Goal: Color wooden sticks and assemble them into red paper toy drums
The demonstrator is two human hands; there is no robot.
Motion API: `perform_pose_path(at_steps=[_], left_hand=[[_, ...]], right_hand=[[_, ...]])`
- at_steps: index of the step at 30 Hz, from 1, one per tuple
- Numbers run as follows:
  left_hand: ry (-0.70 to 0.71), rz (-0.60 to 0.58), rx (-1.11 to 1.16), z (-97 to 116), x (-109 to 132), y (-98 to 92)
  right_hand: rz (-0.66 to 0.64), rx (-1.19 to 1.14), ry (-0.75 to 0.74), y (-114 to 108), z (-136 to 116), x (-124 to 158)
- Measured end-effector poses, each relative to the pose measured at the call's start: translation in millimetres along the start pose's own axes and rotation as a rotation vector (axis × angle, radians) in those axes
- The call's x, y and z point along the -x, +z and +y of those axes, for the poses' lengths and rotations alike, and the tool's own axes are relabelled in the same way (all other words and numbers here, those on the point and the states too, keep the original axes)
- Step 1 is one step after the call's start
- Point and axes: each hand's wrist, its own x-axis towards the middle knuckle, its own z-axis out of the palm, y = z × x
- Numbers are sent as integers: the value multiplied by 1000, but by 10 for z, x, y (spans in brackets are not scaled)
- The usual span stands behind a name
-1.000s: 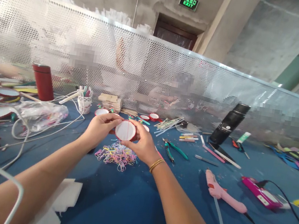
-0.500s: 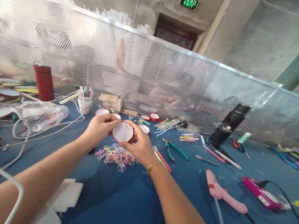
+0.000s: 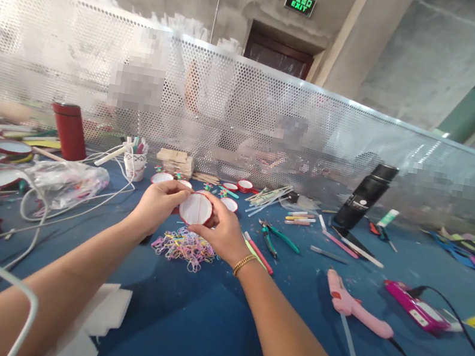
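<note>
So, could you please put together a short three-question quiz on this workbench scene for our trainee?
1. True or false: both the left hand and the right hand hold the small round drum.
2. What lies on the blue table just below the hands?
A. a heap of coloured rubber bands
B. a hammer
C. a book
3. What colour is the glue gun to the right?

Key: 1 true; 2 A; 3 pink.
</note>
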Motion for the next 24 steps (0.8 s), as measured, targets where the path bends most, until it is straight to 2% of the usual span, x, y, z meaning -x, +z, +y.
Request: perform_pose_path(at_steps=[8, 15, 24], left_hand=[[6, -107, -8, -12, -8, 4], [31, -188, -144, -47, 1, -7], [-51, -271, -91, -38, 35, 19]], right_hand=[[-6, 89, -33, -24, -52, 16], [19, 160, -20, -51, -129, 12], [-9, 161, -20, -40, -108, 27]])
